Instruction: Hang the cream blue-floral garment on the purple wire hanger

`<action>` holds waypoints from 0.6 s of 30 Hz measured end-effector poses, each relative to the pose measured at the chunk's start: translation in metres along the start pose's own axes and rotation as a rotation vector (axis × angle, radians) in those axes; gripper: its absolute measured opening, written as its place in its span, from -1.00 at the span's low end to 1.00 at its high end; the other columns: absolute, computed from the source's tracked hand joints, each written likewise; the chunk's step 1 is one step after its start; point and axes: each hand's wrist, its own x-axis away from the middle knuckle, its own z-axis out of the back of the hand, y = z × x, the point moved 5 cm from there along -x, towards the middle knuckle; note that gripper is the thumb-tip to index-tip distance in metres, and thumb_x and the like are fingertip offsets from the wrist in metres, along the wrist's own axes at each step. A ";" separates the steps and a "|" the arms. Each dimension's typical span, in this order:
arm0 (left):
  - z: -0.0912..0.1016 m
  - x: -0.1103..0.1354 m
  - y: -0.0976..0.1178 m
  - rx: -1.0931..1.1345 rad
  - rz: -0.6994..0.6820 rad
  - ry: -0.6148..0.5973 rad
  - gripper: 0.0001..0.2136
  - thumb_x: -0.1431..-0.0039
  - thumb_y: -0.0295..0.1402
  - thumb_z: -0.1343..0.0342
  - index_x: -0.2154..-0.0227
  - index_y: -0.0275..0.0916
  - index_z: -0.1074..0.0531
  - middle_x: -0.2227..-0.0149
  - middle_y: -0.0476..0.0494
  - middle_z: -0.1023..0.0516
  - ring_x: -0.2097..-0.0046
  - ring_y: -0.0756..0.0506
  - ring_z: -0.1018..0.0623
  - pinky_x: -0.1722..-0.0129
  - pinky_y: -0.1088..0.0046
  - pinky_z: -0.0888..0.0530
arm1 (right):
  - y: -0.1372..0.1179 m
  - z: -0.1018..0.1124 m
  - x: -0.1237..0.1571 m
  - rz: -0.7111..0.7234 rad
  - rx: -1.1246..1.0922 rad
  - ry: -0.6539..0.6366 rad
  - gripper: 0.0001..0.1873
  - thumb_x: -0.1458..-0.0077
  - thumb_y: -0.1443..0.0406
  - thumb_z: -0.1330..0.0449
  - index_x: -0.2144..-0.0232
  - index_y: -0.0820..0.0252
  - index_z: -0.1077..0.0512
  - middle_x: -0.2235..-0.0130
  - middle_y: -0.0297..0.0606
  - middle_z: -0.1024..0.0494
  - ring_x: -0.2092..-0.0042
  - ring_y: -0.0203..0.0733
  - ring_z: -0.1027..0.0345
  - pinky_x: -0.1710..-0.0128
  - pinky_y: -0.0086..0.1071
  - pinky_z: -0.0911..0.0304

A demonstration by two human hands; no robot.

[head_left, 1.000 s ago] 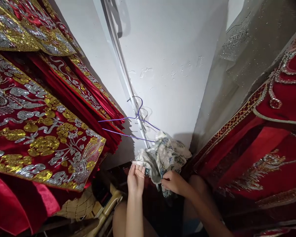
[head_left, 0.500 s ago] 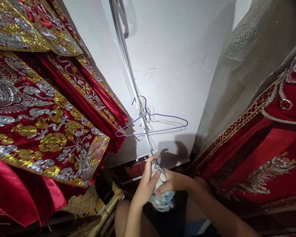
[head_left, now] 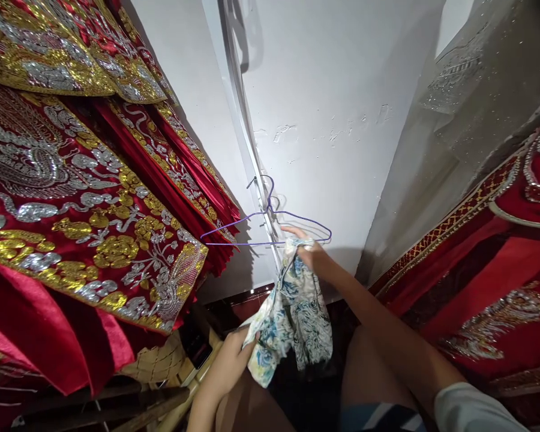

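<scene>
Clock positions are read from the floral cloth (head_left: 315,318), with 12 o'clock at the top of the view. This white cloth with blue, green and yellow print is suspended between the two hands, above the legs (head_left: 252,399). Its lower part divides into two hanging sections with a dark gap between them.

Left hand (head_left: 229,363): located at 8 o'clock. The thumb is closed against the fingers, clamping the edge of the nearer section. The fingertips behind the cloth are hidden.

Right hand (head_left: 315,255): located at 12 o'clock, at the upper edge of the cloth. One finger extends toward 10 o'clock; the others are curled around the gathered fabric and grip it.

A purple hanger (head_left: 247,244) hangs at 11 o'clock, its hook at a pale rail (head_left: 251,138) on the white wall (head_left: 333,72). The upper edge of the cloth overlaps the lower bar in view; contact cannot be determined.

Adjacent items: a red embroidered garment (head_left: 117,252) at 10 o'clock, a beaded red garment (head_left: 486,264) at 3 o'clock, and sheer fabric (head_left: 454,120) between 1 and 2 o'clock.
</scene>
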 end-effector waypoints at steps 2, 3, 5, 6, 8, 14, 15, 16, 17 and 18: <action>0.014 0.003 0.001 -0.049 0.049 0.073 -0.51 -0.31 0.05 0.12 0.45 -0.26 -0.44 0.39 -0.14 -0.53 0.26 -0.20 -0.48 0.19 0.34 -0.43 | 0.021 -0.013 -0.012 -0.036 0.129 -0.007 -0.73 -0.05 0.30 -0.03 0.23 0.13 -0.48 0.61 -0.49 -0.28 0.56 -0.30 -0.05 0.49 -0.42 -0.08; 0.021 0.005 0.001 -0.086 0.066 0.105 -0.49 -0.31 0.05 0.14 0.48 -0.26 -0.42 0.43 -0.13 -0.51 0.28 -0.19 -0.48 0.18 0.32 -0.44 | 0.031 -0.016 -0.016 -0.029 0.191 0.020 -0.76 -0.07 0.28 -0.03 0.29 0.13 -0.48 0.60 -0.46 -0.31 0.54 -0.28 -0.10 0.46 -0.41 -0.11; 0.032 0.006 0.001 -0.180 0.051 0.137 -0.49 -0.34 0.02 0.17 0.51 -0.25 -0.44 0.45 -0.14 -0.51 0.27 -0.21 -0.50 0.05 0.22 -0.43 | 0.045 -0.011 -0.016 0.014 0.260 0.123 -0.82 -0.07 0.26 -0.04 0.42 0.12 -0.43 0.57 -0.41 -0.34 0.48 -0.23 -0.17 0.40 -0.38 -0.14; 0.037 0.005 0.000 -0.232 0.028 0.151 -0.52 -0.34 -0.03 0.16 0.48 -0.25 -0.48 0.41 -0.18 -0.55 0.22 -0.23 -0.53 -0.05 0.15 -0.40 | 0.049 -0.004 -0.014 0.036 0.274 0.164 -0.84 -0.06 0.25 -0.05 0.49 0.12 -0.39 0.56 -0.40 -0.33 0.46 -0.22 -0.17 0.39 -0.38 -0.13; 0.050 0.003 -0.003 -0.322 -0.008 0.207 -0.60 -0.30 -0.14 0.12 0.34 -0.23 -0.57 0.21 -0.27 -0.62 0.06 -0.30 -0.54 -0.17 0.04 -0.32 | 0.053 0.013 -0.004 0.057 0.283 0.211 -0.79 -0.04 0.23 -0.06 0.60 0.10 -0.24 0.59 -0.42 -0.21 0.47 -0.23 -0.08 0.43 -0.37 -0.06; 0.086 -0.024 0.016 -0.235 -0.132 0.491 -0.56 -0.32 -0.20 0.18 -0.05 -0.26 -0.48 -0.08 -0.32 -0.52 -0.15 -0.27 -0.46 -0.20 0.10 -0.31 | 0.028 0.058 0.021 0.114 0.310 0.188 -0.62 -0.05 0.17 -0.07 0.65 0.08 0.02 0.59 -0.48 0.06 0.50 -0.31 0.17 0.47 -0.37 0.17; 0.090 -0.031 0.026 -0.194 -0.139 0.526 -0.57 -0.33 -0.20 0.19 -0.05 -0.25 -0.46 -0.04 -0.29 -0.55 -0.11 -0.25 -0.48 -0.17 0.14 -0.33 | 0.024 0.059 0.023 0.116 0.311 0.180 -0.61 -0.05 0.16 -0.07 0.65 0.07 0.03 0.59 -0.48 0.06 0.50 -0.31 0.18 0.48 -0.37 0.17; 0.092 -0.038 0.036 -0.156 -0.138 0.552 -0.59 -0.34 -0.20 0.19 -0.04 -0.23 -0.46 0.03 -0.24 -0.57 -0.04 -0.22 -0.51 -0.12 0.19 -0.37 | 0.021 0.058 0.025 0.117 0.309 0.171 -0.61 -0.04 0.16 -0.07 0.65 0.07 0.04 0.60 -0.48 0.06 0.51 -0.32 0.18 0.48 -0.38 0.17; 0.094 -0.045 0.047 -0.123 -0.134 0.571 -0.62 -0.35 -0.21 0.18 -0.01 -0.22 -0.45 0.11 -0.19 -0.58 0.04 -0.18 -0.53 -0.04 0.26 -0.41 | 0.019 0.056 0.027 0.114 0.307 0.165 -0.63 -0.03 0.17 -0.07 0.65 0.07 0.04 0.60 -0.48 0.05 0.51 -0.32 0.17 0.48 -0.38 0.16; 0.094 -0.052 0.059 -0.098 -0.134 0.584 -0.65 -0.34 -0.22 0.16 0.02 -0.20 -0.45 0.18 -0.13 -0.58 0.13 -0.15 -0.53 0.06 0.33 -0.43 | 0.018 0.052 0.029 0.113 0.306 0.156 -0.65 -0.01 0.19 -0.06 0.65 0.07 0.03 0.61 -0.48 0.04 0.51 -0.32 0.15 0.49 -0.38 0.15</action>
